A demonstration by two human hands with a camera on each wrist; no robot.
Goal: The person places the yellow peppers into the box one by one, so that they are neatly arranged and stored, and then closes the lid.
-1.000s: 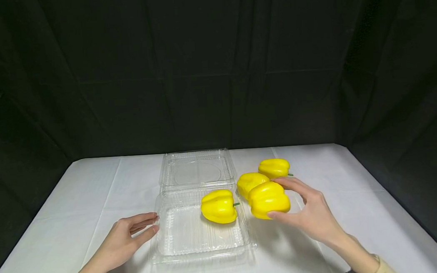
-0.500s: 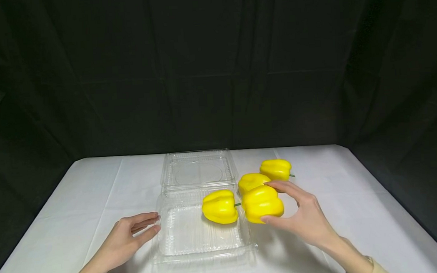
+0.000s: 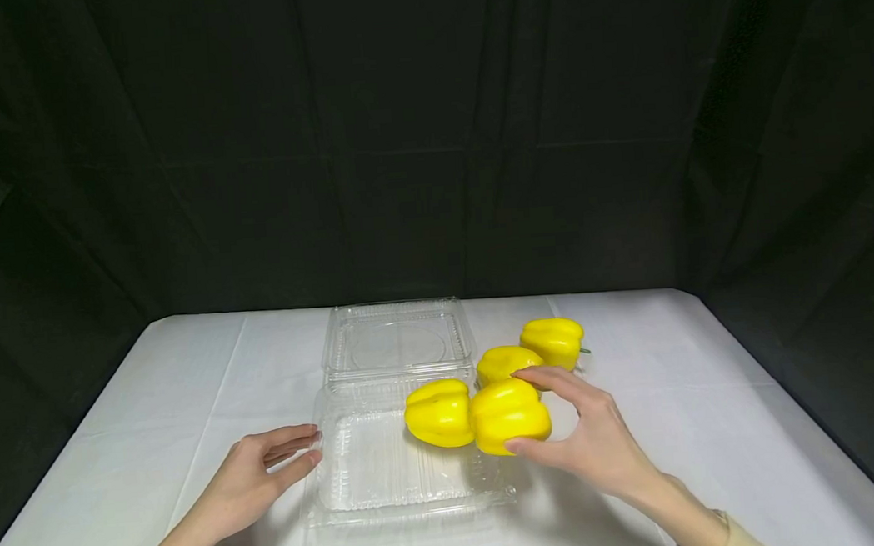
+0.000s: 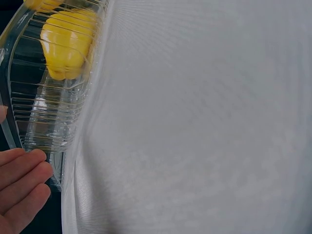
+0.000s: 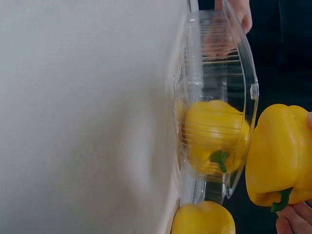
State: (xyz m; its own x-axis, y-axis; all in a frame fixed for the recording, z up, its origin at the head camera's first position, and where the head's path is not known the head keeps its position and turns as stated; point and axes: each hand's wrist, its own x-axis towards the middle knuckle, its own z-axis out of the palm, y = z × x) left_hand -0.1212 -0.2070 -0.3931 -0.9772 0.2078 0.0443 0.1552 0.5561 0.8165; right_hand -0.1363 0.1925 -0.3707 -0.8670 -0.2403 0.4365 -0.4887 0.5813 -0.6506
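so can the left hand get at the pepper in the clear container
Probably yes: the left hand is by the left rim of the clear container, the lid is folded back, and only bare container floor lies before the yellow pepper; it would just have to come over that rim.

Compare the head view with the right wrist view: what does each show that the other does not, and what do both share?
Only the head view: a fourth yellow bell pepper, apparently the farthest, and a beige fabric sleeve.
Only the right wrist view: a curved green stem on the held yellow bell pepper, and another green stem on the yellow bell pepper inside the clear plastic container.
Both: these two peppers, the container, a loose yellow bell pepper beside it, the left hand and the right hand.
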